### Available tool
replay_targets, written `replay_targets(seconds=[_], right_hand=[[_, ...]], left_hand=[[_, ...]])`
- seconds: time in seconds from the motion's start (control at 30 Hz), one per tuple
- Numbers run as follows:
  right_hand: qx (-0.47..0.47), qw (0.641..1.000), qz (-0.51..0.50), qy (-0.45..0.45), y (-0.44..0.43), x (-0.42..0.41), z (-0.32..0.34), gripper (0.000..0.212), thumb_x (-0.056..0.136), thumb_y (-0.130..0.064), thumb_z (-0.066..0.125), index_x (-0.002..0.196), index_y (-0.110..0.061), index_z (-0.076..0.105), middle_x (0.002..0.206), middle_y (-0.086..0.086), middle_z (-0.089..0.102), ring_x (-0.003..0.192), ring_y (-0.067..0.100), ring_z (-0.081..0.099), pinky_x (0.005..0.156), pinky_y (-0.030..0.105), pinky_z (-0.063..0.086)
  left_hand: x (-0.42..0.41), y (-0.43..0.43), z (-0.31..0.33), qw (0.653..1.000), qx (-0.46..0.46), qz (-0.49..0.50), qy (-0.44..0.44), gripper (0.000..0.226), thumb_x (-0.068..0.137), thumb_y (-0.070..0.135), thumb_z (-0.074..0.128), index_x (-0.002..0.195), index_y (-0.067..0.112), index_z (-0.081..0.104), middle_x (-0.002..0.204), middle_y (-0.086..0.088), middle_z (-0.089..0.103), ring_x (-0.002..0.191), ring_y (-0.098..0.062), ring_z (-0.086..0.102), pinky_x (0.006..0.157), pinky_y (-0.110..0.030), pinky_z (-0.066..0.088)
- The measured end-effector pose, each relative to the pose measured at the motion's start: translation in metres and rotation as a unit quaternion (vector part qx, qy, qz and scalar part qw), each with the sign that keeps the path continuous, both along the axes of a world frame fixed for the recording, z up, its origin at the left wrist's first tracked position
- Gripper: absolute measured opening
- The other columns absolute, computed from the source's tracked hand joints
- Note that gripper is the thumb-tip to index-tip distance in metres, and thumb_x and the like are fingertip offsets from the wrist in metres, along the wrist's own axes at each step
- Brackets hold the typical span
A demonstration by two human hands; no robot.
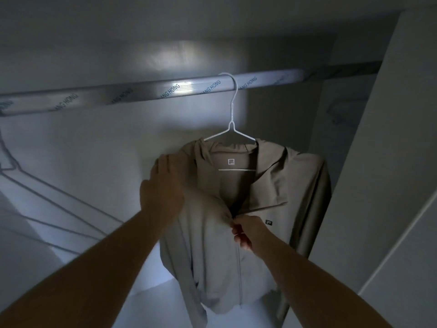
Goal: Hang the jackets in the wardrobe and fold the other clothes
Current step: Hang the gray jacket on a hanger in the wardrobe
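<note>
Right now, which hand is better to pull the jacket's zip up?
Probably the right hand: it already pinches the zip on the jacket. The left hand lies on the shoulder, steadying it.

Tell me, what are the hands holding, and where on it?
The right hand pinches the beige jacket at its front zip, mid-chest. The left hand only rests flat on the jacket's shoulder, gripping nothing.

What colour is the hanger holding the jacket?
White hanger, seen in the head view.

Dark wire outlines [71, 202] are slanting at the left (hangers or shadows, unclear); a light patch [165, 56] is glowing above.
</note>
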State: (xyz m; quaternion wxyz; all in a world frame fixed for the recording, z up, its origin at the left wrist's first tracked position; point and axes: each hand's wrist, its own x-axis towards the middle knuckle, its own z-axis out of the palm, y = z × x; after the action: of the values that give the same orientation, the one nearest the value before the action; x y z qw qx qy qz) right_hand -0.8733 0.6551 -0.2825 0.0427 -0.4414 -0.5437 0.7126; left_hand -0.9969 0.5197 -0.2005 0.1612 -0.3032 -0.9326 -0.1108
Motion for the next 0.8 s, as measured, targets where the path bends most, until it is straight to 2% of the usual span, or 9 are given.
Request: replay_targets(seconds=[0.07, 0.13, 0.2, 0.3, 0.4, 0.53, 0.67, 0.73, 0.8], right_hand=[[0.021, 0.999, 0.042, -0.021, 0.001, 0.011, 0.006, 0.027, 0.095, -0.013, 0.048, 0.071, -0.006, 0.058, 0.061, 0.004, 0.053, 0.047, 0.011, 0.043, 0.043, 0.02, 0.027], [0.047, 0.994, 0.09, -0.048, 0.004, 0.021, 0.014, 0.027, 0.095, -0.016, 0.049, 0.07, -0.009, 0.058, 0.06, 0.002, 0.051, 0.047, 0.01, 0.039, 0.042, 0.019, 0.024], [0.062, 0.988, 0.128, -0.061, 0.008, 0.028, 0.019, 0.027, 0.094, -0.017, 0.048, 0.069, -0.012, 0.056, 0.059, 0.0, 0.048, 0.047, 0.009, 0.034, 0.039, 0.019, 0.022], [0.065, 0.983, 0.165, -0.05, 0.008, 0.035, 0.022, 0.026, 0.094, -0.016, 0.046, 0.069, -0.013, 0.055, 0.057, -0.002, 0.045, 0.045, 0.008, 0.029, 0.036, 0.018, 0.018], [0.054, 0.98, 0.185, -0.045, 0.007, 0.039, 0.024, 0.027, 0.094, -0.016, 0.045, 0.069, -0.012, 0.054, 0.053, -0.003, 0.043, 0.04, 0.007, 0.028, 0.035, 0.017, 0.017], [0.054, 0.983, 0.177, -0.021, 0.003, 0.047, 0.027, 0.027, 0.095, -0.014, 0.044, 0.07, -0.011, 0.055, 0.055, -0.002, 0.042, 0.04, 0.007, 0.027, 0.035, 0.017, 0.017], [0.003, 0.989, 0.077, 0.126, -0.007, 0.053, 0.038, 0.025, 0.096, -0.013, 0.046, 0.076, -0.01, 0.058, 0.055, -0.002, 0.047, 0.039, 0.005, 0.03, 0.036, 0.016, 0.024], [-0.006, 0.975, 0.043, 0.216, -0.007, 0.05, 0.059, 0.023, 0.096, -0.012, 0.046, 0.077, -0.01, 0.059, 0.055, -0.002, 0.047, 0.039, 0.005, 0.032, 0.035, 0.015, 0.027], [0.01, 0.964, 0.035, 0.262, -0.007, 0.046, 0.078, 0.023, 0.096, -0.011, 0.046, 0.077, -0.01, 0.059, 0.056, -0.002, 0.048, 0.039, 0.004, 0.033, 0.035, 0.015, 0.026]], left_hand=[[0.02, -0.003, -0.029, 0.999, 0.001, 0.026, -0.044, 0.051, 0.093, 0.02, 0.046, 0.139, 0.011, 0.027, 0.138, -0.01, 0.039, 0.118, -0.025, 0.048, 0.08, -0.034, 0.043], [0.039, -0.005, -0.066, 0.995, -0.021, 0.017, -0.099, 0.035, 0.096, 0.024, 0.042, 0.129, 0.014, 0.04, 0.121, -0.007, 0.054, 0.106, -0.021, 0.056, 0.079, -0.031, 0.044], [0.053, -0.005, -0.103, 0.987, -0.032, -0.023, -0.153, 0.026, 0.097, 0.029, 0.043, 0.119, 0.019, 0.049, 0.114, -0.001, 0.06, 0.101, -0.015, 0.059, 0.077, -0.026, 0.045], [0.075, 0.008, -0.146, 0.97, 0.008, -0.083, -0.229, 0.033, 0.091, 0.044, 0.053, 0.118, 0.024, 0.052, 0.112, 0.01, 0.059, 0.098, -0.005, 0.056, 0.079, -0.018, 0.043], [0.094, 0.027, -0.163, 0.968, 0.072, -0.083, -0.224, 0.032, 0.089, 0.052, 0.053, 0.105, 0.024, 0.058, 0.099, 0.013, 0.064, 0.088, -0.001, 0.059, 0.074, -0.015, 0.042], [0.098, 0.033, -0.166, 0.979, 0.089, -0.055, -0.172, 0.034, 0.099, 0.044, 0.036, 0.094, 0.022, 0.061, 0.08, 0.009, 0.058, 0.074, -0.003, 0.054, 0.065, -0.015, 0.032], [0.097, 0.026, -0.174, 0.982, 0.046, -0.07, -0.17, 0.029, 0.098, 0.044, 0.037, 0.088, 0.026, 0.058, 0.077, 0.011, 0.058, 0.074, -0.004, 0.058, 0.065, -0.015, 0.038], [0.096, 0.023, -0.174, 0.983, 0.007, -0.058, -0.172, 0.029, 0.099, 0.042, 0.036, 0.095, 0.024, 0.059, 0.088, 0.007, 0.065, 0.085, -0.01, 0.063, 0.073, -0.02, 0.045], [0.093, 0.022, -0.171, 0.985, -0.019, -0.045, -0.169, 0.031, 0.1, 0.041, 0.035, 0.102, 0.022, 0.059, 0.099, 0.003, 0.067, 0.094, -0.015, 0.063, 0.079, -0.026, 0.045]])
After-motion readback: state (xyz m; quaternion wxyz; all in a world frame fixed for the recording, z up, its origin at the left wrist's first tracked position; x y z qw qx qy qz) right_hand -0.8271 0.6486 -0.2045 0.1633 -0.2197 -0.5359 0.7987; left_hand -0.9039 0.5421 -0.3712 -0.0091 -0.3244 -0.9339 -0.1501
